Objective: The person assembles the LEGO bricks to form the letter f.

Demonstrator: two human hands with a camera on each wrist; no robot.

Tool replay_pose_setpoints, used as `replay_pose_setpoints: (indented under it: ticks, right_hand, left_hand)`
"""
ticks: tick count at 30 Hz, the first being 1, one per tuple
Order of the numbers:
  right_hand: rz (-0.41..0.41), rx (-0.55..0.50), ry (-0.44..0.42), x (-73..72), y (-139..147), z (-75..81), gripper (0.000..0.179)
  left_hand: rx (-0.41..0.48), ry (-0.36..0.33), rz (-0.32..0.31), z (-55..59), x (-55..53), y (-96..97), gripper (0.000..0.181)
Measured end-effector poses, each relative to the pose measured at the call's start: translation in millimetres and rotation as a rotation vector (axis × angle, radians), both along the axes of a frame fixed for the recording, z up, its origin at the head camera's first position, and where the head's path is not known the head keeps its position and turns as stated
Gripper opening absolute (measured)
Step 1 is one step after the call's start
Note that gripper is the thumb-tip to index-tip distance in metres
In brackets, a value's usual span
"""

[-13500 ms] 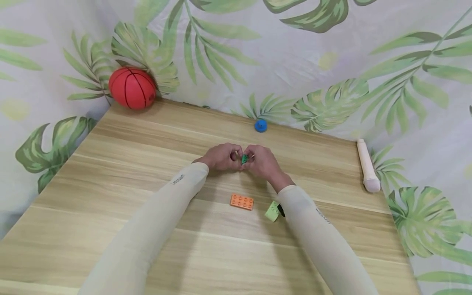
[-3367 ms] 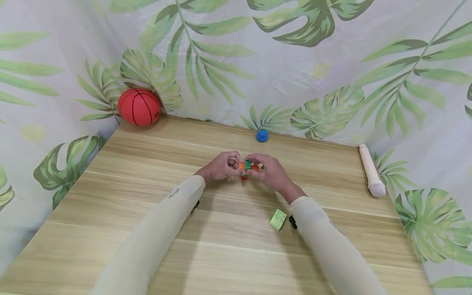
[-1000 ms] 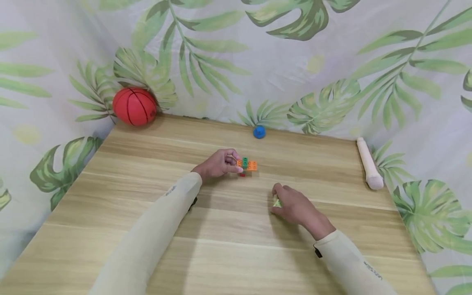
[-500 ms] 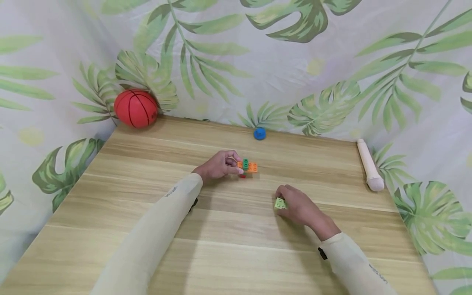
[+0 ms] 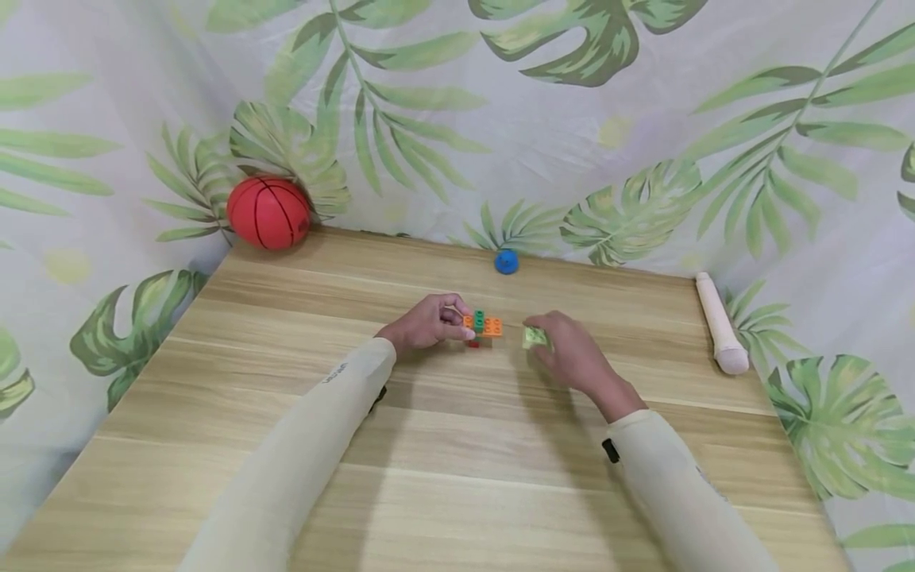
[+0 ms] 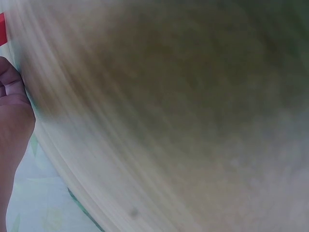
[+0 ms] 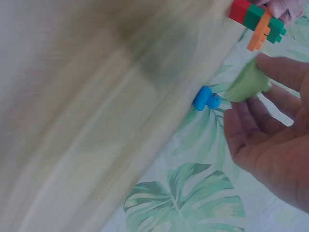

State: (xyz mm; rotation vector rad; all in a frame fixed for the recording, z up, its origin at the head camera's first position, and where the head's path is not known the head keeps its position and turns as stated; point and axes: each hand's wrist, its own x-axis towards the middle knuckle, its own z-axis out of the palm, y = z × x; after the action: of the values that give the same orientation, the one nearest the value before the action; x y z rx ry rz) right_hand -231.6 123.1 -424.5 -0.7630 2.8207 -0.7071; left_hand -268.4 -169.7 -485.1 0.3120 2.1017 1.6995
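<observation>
My left hand (image 5: 429, 322) pinches the left end of a stack of toy building blocks (image 5: 492, 326) near the middle of the table. In the right wrist view the stack shows a red block (image 7: 238, 10), a green block (image 7: 253, 17), an orange plate (image 7: 259, 32) across it and another green block (image 7: 276, 30) beyond. My right hand (image 5: 572, 349) holds a light green building block (image 5: 533, 337) between thumb and fingers, a short gap to the right of the stack. The left wrist view catches only part of the left hand (image 6: 12, 92); its grip is out of frame there.
At the back edge of the wooden table (image 5: 343, 477) sits a small blue toy (image 5: 507, 261). A red ball (image 5: 268, 212) occupies the far left corner. Along the right edge lies a pale pink toy microphone (image 5: 720, 324). Leaf-patterned cloth (image 5: 400, 95) hangs behind.
The orange plate and a green block have joined the stack. My right hand left the stack, picked up the light green block and carried it back up-left. My left hand keeps holding the stack.
</observation>
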Motion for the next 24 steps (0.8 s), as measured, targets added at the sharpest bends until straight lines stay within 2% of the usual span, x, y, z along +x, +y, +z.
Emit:
replay_pose_setpoints:
  ticks: [5, 8, 14, 24]
  right_hand:
    - [0.015, -0.121, 0.061, -14.2, -21.8, 7.4, 0.043]
    - [0.043, -0.148, 0.091, -19.0, -36.5, 9.0, 0.042]
    - [0.075, -0.148, 0.087, -21.3, -56.8, 7.5, 0.042]
    - [0.049, -0.147, 0.069, -22.0, -64.2, 4.2, 0.039]
  left_hand:
    - [0.008, 0.005, -0.009, -0.7, -0.6, -1.3, 0.028]
    - [0.011, 0.002, -0.014, -1.5, -0.9, -1.5, 0.027]
    - [0.01, -0.008, -0.013, -3.8, 0.7, 0.2, 0.026]
    - [0.014, -0.014, -0.015, -0.1, 0.3, -0.8, 0.025]
